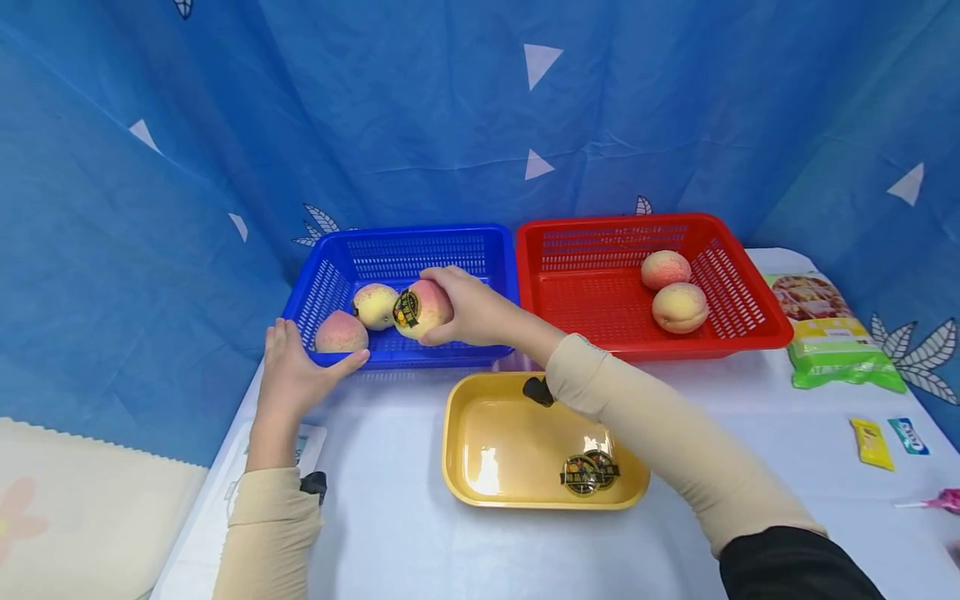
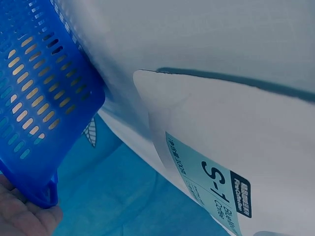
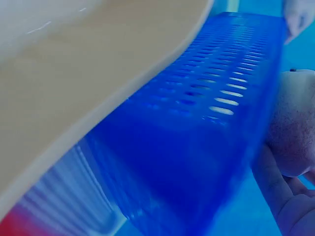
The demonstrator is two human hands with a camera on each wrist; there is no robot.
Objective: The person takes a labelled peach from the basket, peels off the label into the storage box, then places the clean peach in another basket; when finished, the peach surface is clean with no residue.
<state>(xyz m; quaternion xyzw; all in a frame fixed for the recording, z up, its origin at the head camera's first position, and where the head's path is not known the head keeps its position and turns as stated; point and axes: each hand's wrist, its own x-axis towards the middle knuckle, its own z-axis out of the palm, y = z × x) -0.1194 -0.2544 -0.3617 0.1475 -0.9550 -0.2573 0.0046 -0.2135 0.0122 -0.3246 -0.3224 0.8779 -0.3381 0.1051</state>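
Observation:
My right hand (image 1: pixel 480 312) grips a pink and yellow peach (image 1: pixel 427 308) with a black and gold sticker, above the blue basket (image 1: pixel 420 360). Two more peaches lie inside that basket, a pink one (image 1: pixel 341 333) and a yellowish one (image 1: pixel 375 305). At the basket's near left corner, my left hand (image 1: pixel 294 371) touches the rim with its thumb and fingers spread apart. The left wrist view shows those fingers (image 2: pixel 29 216) against the rim corner. In the right wrist view the held peach (image 3: pixel 294 123) is partly cut off by the frame edge.
Beside the blue basket stands a red basket (image 1: pixel 585 321) with two peaches (image 1: pixel 679 307). In front is a yellow tray (image 1: pixel 510 442) with black round stickers (image 1: pixel 588 473). A green food bag (image 1: pixel 832 333) and small packets (image 1: pixel 872 443) lie right. A labelled white packet (image 2: pixel 206 142) lies left.

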